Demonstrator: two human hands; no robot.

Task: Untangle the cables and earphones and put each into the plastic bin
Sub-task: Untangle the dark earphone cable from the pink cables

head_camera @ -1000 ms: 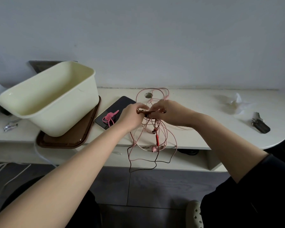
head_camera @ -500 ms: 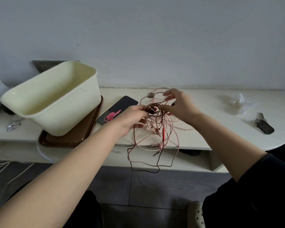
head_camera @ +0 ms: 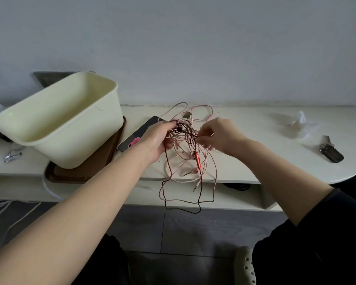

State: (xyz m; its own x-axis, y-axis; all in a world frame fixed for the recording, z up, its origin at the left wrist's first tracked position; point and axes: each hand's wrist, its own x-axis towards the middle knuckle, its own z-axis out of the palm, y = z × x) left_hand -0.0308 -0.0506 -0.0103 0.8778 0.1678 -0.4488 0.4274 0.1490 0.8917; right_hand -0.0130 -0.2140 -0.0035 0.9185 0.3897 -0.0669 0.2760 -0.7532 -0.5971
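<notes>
**Item: tangle [head_camera: 182,129].** Pink and dark earphone cords, knotted, with a red remote [head_camera: 198,161] and bare plugs among them. You hold it in the air over the front edge of the table [head_camera: 245,165]. None of it shows in the bin [head_camera: 80,145].

**Left hand [head_camera: 158,138].** Fingers curled round the top of the bunch, where the earbuds sit. This is your anchor.

**Right hand [head_camera: 222,134].** Fingertips pinching a single dark strand [head_camera: 193,133] just beside the knot. The two hands are close together, with the knot between them.

**Lie of the cords.** From your left grip the long axis runs straight down. The loops [head_camera: 181,200] hang past the table edge towards the floor, so any freed cord will likely have to be drawn upward or out to the right.

**Bin.** It sits on a tray [head_camera: 86,173], left of the tangle, with its mouth facing you. Your left hand is the nearer one. A phone [head_camera: 140,131] lies between that hand and the bin.

**Judgement.** Untangling is at an early stage, and no cord looks free yet.
</notes>
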